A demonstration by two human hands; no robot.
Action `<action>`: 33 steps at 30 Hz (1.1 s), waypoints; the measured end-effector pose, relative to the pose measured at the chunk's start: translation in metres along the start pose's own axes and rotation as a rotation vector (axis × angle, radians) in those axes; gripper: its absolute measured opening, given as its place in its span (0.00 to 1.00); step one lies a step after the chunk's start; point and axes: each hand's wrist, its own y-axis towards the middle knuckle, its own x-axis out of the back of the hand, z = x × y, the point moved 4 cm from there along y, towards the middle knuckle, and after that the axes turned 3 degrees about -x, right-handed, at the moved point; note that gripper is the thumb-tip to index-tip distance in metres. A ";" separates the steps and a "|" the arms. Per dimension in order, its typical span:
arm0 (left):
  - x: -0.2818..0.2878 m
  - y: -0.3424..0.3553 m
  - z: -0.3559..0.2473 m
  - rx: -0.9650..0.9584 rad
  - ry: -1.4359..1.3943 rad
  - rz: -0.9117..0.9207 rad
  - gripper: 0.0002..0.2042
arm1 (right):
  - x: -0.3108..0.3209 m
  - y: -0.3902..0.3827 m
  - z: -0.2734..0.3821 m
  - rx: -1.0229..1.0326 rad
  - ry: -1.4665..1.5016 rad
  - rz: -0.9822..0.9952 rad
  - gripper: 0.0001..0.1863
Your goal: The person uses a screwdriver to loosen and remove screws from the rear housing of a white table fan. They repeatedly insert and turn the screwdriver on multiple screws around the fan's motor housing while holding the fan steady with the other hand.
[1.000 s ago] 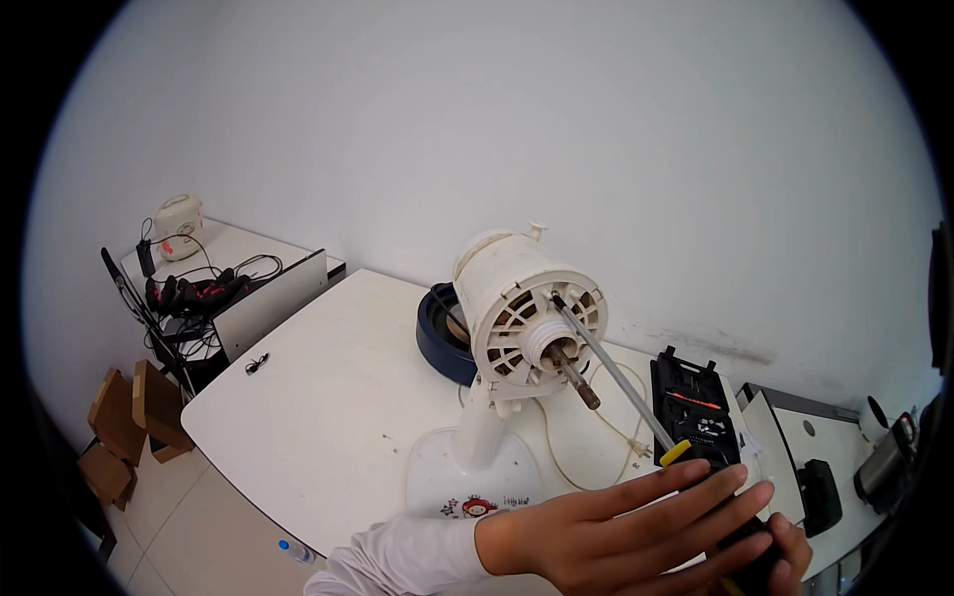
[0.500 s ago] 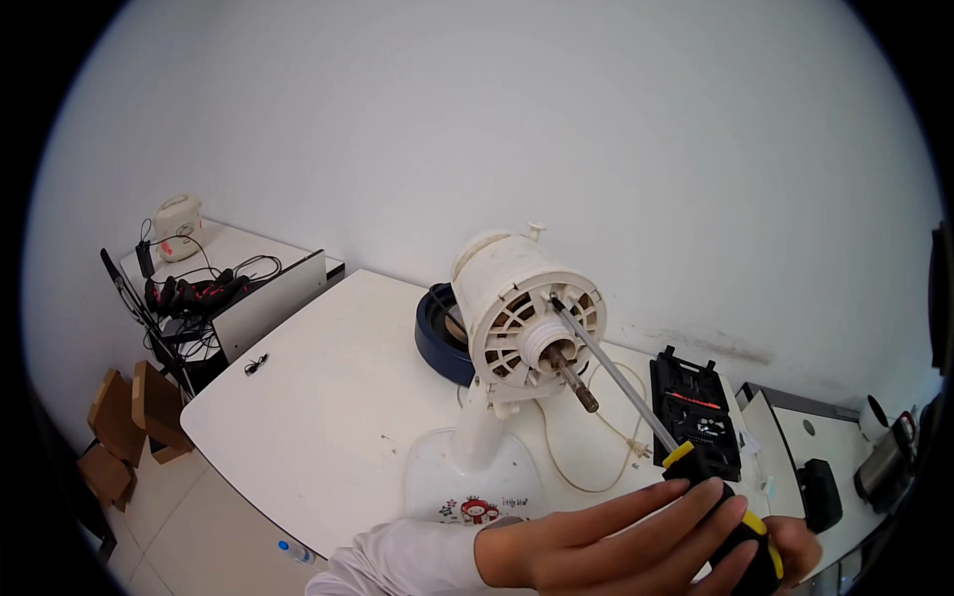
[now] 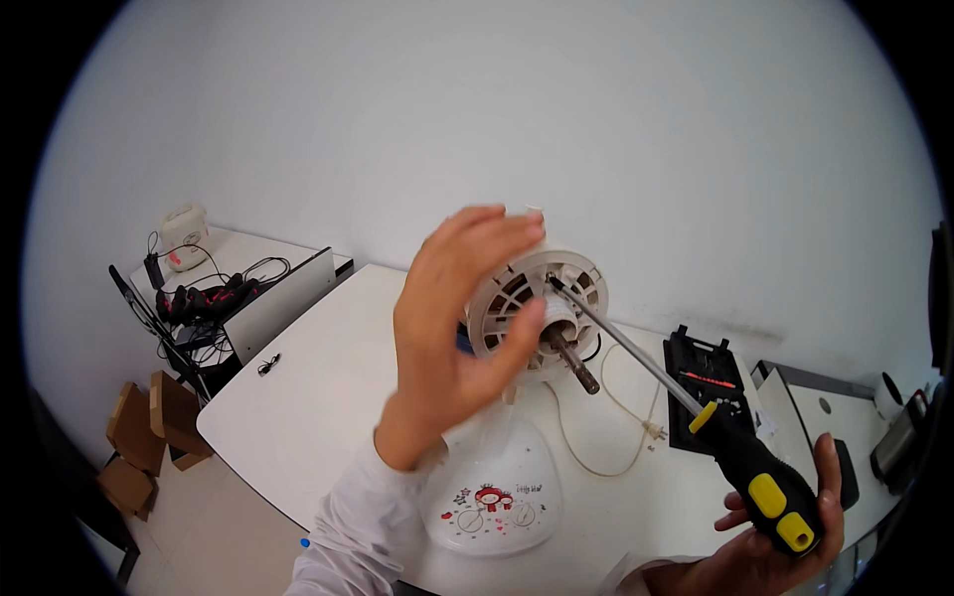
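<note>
A white fan motor housing (image 3: 483, 318) with a slotted round front and a metal shaft stands on a white base (image 3: 497, 531) printed with cartoon figures. My left hand (image 3: 447, 318) is raised in front of the housing's left side, thumb and fingers spread; I cannot tell whether it touches. In my right hand (image 3: 765, 556) rests the black and yellow handle of a long screwdriver (image 3: 760, 477), fingers loosely round its lower end. The screwdriver's tip meets the upper part of the slotted front.
A white table (image 3: 308, 397) bears the fan, its pale cord (image 3: 586, 467) and an opened black tool case (image 3: 706, 392). Behind the housing a dark blue object is mostly hidden. Left are a small black cable (image 3: 268, 365), cardboard boxes (image 3: 134, 442) and another desk (image 3: 234, 258).
My left hand has left the screwdriver handle and risen leftward to the housing, its fingers now spread. The right hand still has the handle, and the screwdriver's tip stays at the slotted front.
</note>
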 end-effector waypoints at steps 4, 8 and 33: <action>-0.002 -0.003 0.033 0.164 -0.243 0.229 0.20 | -0.008 0.000 0.013 0.210 0.304 0.186 0.20; -0.014 -0.009 0.037 0.256 -0.349 0.245 0.19 | -0.006 -0.008 0.017 0.128 0.279 0.318 0.22; -0.016 -0.010 0.034 0.275 -0.355 0.196 0.19 | 0.009 -0.001 -0.002 -0.211 -0.129 0.123 0.24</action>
